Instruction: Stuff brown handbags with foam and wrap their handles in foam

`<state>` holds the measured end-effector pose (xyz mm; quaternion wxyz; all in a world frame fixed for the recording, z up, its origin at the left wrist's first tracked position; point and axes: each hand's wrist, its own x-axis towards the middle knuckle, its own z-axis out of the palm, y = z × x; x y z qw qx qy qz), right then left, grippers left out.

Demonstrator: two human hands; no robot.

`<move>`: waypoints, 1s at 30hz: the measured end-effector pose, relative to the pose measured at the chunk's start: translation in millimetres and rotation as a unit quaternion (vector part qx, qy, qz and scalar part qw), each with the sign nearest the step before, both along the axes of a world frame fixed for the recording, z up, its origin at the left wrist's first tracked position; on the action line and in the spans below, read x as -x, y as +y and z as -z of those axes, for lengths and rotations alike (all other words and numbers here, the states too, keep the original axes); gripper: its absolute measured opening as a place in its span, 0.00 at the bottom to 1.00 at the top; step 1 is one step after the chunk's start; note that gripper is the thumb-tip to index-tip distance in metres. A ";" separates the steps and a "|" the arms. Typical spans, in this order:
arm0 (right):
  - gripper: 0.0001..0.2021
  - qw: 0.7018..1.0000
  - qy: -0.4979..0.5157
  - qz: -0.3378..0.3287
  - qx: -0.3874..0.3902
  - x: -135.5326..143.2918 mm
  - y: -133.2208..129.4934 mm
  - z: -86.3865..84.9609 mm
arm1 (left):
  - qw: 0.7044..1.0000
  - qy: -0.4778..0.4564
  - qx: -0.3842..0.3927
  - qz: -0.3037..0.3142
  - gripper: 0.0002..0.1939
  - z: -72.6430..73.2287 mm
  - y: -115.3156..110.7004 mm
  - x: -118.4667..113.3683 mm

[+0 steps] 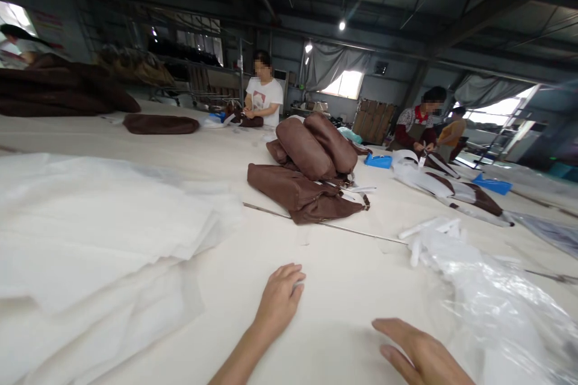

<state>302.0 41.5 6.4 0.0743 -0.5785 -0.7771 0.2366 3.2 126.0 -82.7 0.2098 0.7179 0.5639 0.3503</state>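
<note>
My left hand [280, 296] is low over the white tabletop [343, 289], its fingers loosely bent and the thumb apart from them; I see nothing held in it. To its right, my right hand [418, 349] reaches in from the bottom edge, thumb and fingers apart, holding nothing. Beyond both hands lies a pile of brown handbags [311, 150], with one bag [293, 189] flat in front and its strap end to the right. Left of my left hand spreads a stack of thin white paper sheets [103, 216]. Clear plastic bags [492, 295] lie crumpled beside my right hand.
A thin metal strip [361, 233] crosses the table behind my hands. White rolled pieces [433, 228] lie by the plastic. Farther back are a single brown bag [160, 124], a brown heap [58, 90] and blue pieces [378, 160]. Two people [264, 93] [419, 123] handle bags across the table.
</note>
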 end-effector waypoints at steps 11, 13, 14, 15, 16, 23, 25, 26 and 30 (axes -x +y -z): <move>0.29 0.991 0.023 0.068 -0.116 135.4 192.1 24.1 | 0.998 0.054 0.007 0.010 0.14 6.9 9.1 5.4; 0.34 0.988 0.014 0.094 -0.120 153.9 211.4 31.3 | 0.998 0.059 0.001 0.012 0.14 13.3 12.2 7.1; 0.37 0.986 -0.005 0.107 -0.125 161.8 219.6 34.4 | 0.998 0.063 0.000 0.014 0.14 16.2 13.7 7.8; 0.38 0.983 -0.031 0.120 -0.133 168.6 227.1 37.1 | 0.998 0.067 0.000 0.017 0.14 18.5 15.0 8.3; 0.38 0.979 -0.061 0.129 -0.144 174.1 234.1 38.9 | 0.997 0.071 -0.001 0.019 0.14 20.1 16.0 8.5; 0.14 0.969 -0.156 0.059 -0.183 172.1 260.6 29.1 | 0.998 0.061 0.000 0.008 0.14 15.3 13.0 6.8; 0.13 0.967 -0.171 0.027 -0.187 163.8 258.0 25.3 | 0.998 0.057 0.002 0.009 0.14 13.6 11.9 6.5; 0.13 0.966 -0.178 0.015 -0.188 159.6 254.7 24.5 | 0.998 0.055 0.004 0.010 0.14 12.9 11.6 6.4; 0.12 0.961 -0.201 -0.012 -0.191 144.4 230.1 29.2 | 0.999 0.047 0.012 0.012 0.14 8.6 11.4 5.1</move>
